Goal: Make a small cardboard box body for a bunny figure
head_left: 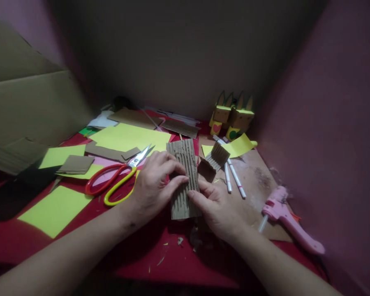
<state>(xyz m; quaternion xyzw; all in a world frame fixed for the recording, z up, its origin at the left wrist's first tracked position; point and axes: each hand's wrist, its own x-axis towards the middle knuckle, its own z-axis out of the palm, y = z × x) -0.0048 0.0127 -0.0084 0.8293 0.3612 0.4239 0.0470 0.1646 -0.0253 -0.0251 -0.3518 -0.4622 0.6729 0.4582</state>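
The corrugated strip (184, 201), the piece being worked, was flat between both hands above the red cloth (129, 271), near the middle of the table. The left hand (156, 176) gripped it from its left side, thumb and forefinger against the ridged face (the other fingers were mostly hidden); the right hand (217, 205) pinched the right edge, thumb on top. Some of the work looked done: at the back stood two small cardboard figures (243, 117) with pointed tops, and a bent corrugated piece (216, 159) lay just right of the strip. The strip itself seemed at an early stage, its ridges bare, not folded and apparently joined to nothing, so any shaping or fastening of it appeared to remain. The scissors (119, 181) lay unused by the left hand, blades slightly parted, and the pink glue gun (285, 220) rested unheld at the right.
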